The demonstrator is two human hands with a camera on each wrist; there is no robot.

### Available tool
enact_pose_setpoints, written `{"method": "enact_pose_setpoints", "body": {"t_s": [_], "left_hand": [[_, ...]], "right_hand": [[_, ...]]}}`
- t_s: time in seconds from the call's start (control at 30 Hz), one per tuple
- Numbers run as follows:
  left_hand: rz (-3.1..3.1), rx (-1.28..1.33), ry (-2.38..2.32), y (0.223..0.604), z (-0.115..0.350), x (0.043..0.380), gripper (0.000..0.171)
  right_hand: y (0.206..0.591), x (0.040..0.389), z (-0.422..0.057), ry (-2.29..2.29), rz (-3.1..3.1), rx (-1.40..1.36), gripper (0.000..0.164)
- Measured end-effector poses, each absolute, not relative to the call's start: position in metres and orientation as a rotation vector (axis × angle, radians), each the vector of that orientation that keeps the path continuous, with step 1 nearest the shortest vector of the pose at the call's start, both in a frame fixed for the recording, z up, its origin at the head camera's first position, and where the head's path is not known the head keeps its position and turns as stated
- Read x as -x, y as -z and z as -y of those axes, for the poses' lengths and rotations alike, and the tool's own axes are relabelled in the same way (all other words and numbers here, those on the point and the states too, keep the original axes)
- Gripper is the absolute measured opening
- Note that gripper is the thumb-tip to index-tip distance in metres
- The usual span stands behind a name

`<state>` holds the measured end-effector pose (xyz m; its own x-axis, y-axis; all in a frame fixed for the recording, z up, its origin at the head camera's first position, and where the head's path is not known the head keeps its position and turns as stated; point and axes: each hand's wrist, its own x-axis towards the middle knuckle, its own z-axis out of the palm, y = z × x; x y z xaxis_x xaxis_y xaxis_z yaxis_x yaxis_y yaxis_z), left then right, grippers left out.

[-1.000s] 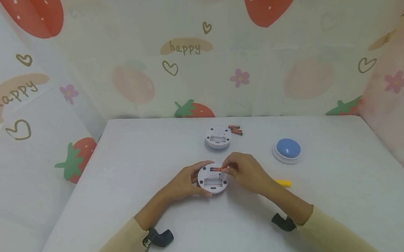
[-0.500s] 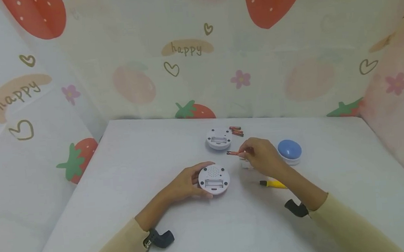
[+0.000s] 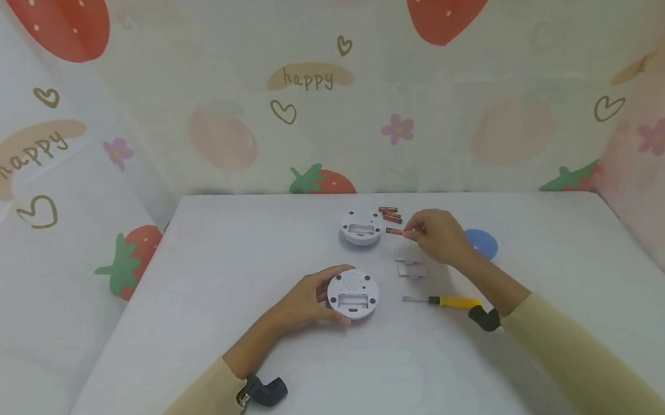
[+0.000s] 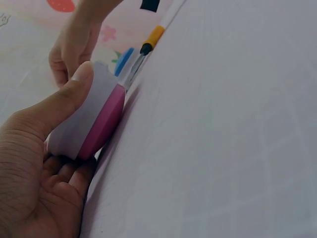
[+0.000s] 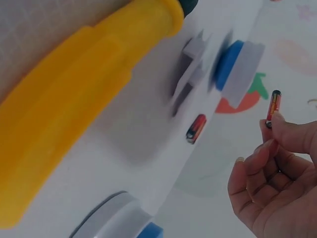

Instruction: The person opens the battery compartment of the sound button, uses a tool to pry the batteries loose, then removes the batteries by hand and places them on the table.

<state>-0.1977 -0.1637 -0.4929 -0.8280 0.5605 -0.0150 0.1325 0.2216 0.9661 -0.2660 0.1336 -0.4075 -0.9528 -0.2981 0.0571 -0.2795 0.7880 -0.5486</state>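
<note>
My left hand (image 3: pixel 304 302) grips the side of a round white push-button device (image 3: pixel 352 284), thumb near, fingers behind. It lies upside down, its bare, uncovered battery slot facing up. Its pink dome (image 4: pixel 106 121) shows underneath in the left wrist view. Between thumb and fingertips, my right hand (image 3: pixel 441 235) pinches a red and black battery (image 3: pixel 394 231), raised above the table in the right wrist view. Several loose batteries (image 3: pixel 391 217) lie just behind it. Left of them, a second upturned device (image 3: pixel 361 228), blue-domed in the right wrist view, also has a bare slot.
A blue-topped button device (image 3: pixel 482 243) stands upright at the right, partly behind my right hand. Two small white covers (image 3: pixel 411 270) lie right of the held device. Nearer, a yellow-handled screwdriver (image 3: pixel 457 302) lies on the white table (image 3: pixel 225 241). Patterned cloth walls surround the table.
From above the held device, my right hand has moved right and away toward the loose batteries, still pinching the battery. This uncovers the white covers and the screwdriver. My left hand stays put.
</note>
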Motion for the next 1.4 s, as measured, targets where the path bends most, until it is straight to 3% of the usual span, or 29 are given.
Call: {"method": "enact_pose_setpoints", "body": {"t_s": [0.27,0.67,1.4], "left_hand": [[-2.151,-0.638,-1.627,0.492,0.164,0.198,0.097],[-2.142,-0.652,-1.634,0.493,0.164,0.198,0.096],[-2.171,-0.643,-1.603,0.493,0.165,0.197,0.095]], "right_hand": [[0.417,0.287,-0.13,0.892,-2.957,0.466,0.022],[0.424,0.312,-0.119,0.772,-2.938,0.225,0.024],[0.443,0.32,-0.122,0.689,-2.881,0.091,0.025]]}}
